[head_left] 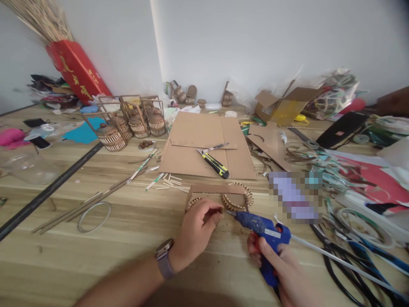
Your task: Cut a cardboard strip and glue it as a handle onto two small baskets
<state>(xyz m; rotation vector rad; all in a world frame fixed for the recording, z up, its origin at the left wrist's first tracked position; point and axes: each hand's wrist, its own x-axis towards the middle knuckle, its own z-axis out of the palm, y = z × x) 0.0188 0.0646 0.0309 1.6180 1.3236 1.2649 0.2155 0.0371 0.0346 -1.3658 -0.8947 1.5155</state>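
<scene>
My right hand (pixel 275 260) grips a blue glue gun (pixel 255 224), a finger at its red trigger and a long glue stick (pixel 335 260) running out of its back. Its nozzle points left, close by a small brown piece (pixel 220 209) pinched between the thumb and fingers of my left hand (pixel 198 230). I cannot tell whether nozzle and piece touch. Just beyond my hands lies a cardboard piece (pixel 207 188), with a round woven bamboo part (pixel 236 197) at its right end. A second woven round part (pixel 192 202) is partly hidden behind my left hand.
Cardboard sheets (pixel 188 160) bearing a yellow-black utility knife (pixel 213 164) and a pen lie farther back. Several small handled baskets (pixel 111 137) stand back left. Scissors (pixel 338 260) and tangled strips (pixel 332 168) fill the right. Thin rods (pixel 96 198) and a wire ring (pixel 94 217) lie left.
</scene>
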